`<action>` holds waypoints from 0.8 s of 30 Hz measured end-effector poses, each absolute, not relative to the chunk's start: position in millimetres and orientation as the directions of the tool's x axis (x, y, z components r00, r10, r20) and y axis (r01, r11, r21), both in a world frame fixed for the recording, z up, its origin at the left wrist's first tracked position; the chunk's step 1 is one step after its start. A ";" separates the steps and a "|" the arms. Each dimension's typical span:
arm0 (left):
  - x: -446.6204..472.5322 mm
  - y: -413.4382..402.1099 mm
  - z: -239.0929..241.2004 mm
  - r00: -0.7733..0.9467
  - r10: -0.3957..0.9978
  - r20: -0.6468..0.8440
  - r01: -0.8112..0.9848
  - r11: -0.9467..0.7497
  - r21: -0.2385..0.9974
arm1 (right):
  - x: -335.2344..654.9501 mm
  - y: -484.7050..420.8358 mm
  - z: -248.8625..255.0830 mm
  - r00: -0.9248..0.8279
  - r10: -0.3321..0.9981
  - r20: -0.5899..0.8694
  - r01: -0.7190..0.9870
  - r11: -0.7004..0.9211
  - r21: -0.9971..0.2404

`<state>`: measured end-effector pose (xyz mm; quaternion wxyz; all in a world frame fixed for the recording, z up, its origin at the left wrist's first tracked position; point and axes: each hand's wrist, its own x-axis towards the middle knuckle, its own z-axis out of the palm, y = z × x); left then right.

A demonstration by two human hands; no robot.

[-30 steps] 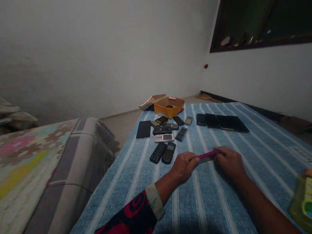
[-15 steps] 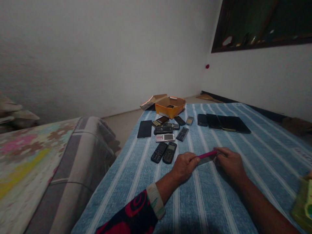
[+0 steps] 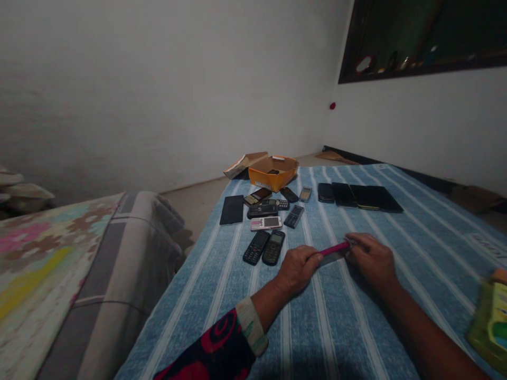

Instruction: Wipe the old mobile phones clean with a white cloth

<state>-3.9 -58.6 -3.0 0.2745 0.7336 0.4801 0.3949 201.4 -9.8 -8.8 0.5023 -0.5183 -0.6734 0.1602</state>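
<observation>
A slim magenta bar is stretched between my two hands, low over the striped cloth; its exact kind is unclear. My left hand grips its near end, thumb along the top. At the far end, the fingers of my right hand are pinched on the tip, where a small pale, shiny bit shows. Just left of my left hand lie two black keypad phones, one dark and one with a grey screen. A silver-pink phone and a black slider-shaped phone lie beyond them.
Further back are several more phones and a flat black slab. An orange open box stands behind, its lid beside it. Dark flat devices line the right. A yellow-green container sits at the right edge.
The view has shifted slightly. My right fingers have changed their pose at the end of the magenta bar; my left hand keeps its grip.
</observation>
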 end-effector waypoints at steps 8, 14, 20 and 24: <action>-4.1 -60.2 3.2 0.233 0.918 0.320 0.527 -0.396 0.752 | 202.9 -7.5 -10.3 -0.058 0.851 0.522 0.577 0.456 -0.678; -4.5 -61.0 4.0 0.233 0.917 0.324 0.522 -0.399 0.754 | 207.0 -1.4 -17.1 -0.039 0.873 0.487 0.607 0.408 -0.682; -3.9 -60.8 2.3 0.225 0.920 0.321 0.514 -0.392 0.763 | 202.7 -5.8 -14.4 -0.022 0.804 0.594 0.584 0.492 -0.645; -3.5 -59.9 0.0 0.206 0.929 0.309 0.526 -0.371 0.766 | 197.3 -9.5 -11.8 -0.135 0.759 0.637 0.570 0.585 -0.577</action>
